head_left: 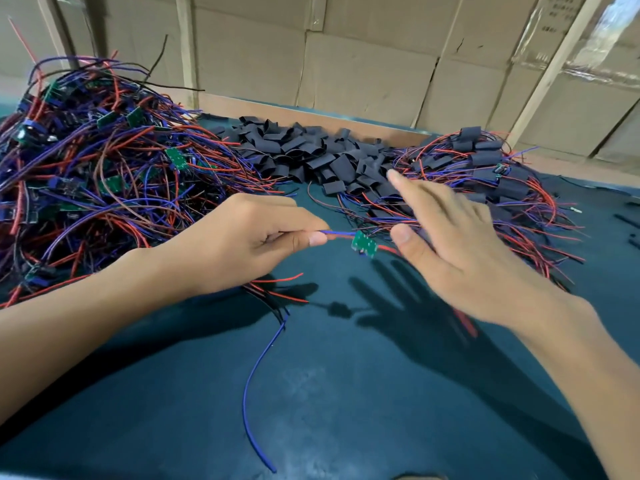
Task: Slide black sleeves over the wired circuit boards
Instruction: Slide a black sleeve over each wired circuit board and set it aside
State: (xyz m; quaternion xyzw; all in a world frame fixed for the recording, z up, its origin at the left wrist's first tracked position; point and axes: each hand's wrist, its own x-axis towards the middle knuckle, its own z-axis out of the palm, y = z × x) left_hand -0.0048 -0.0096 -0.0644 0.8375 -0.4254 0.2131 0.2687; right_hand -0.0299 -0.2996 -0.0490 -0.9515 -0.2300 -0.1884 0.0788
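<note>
My left hand (249, 240) pinches the blue and red wires of a small green circuit board (363, 243), which hangs just above the dark green table (346, 393). A long blue wire (256, 382) trails from that hand toward the near edge. My right hand (450, 237) hovers to the right of the board with fingers spread and straight, blurred, holding nothing. Its fingertips point at a heap of loose black sleeves (311, 157) at the back middle.
A big tangle of unsleeved boards with red and blue wires (93, 174) fills the left. A pile of sleeved boards (485, 174) lies at the right. Cardboard boxes (363, 64) wall off the back. A few black scraps (628, 221) lie at the far right.
</note>
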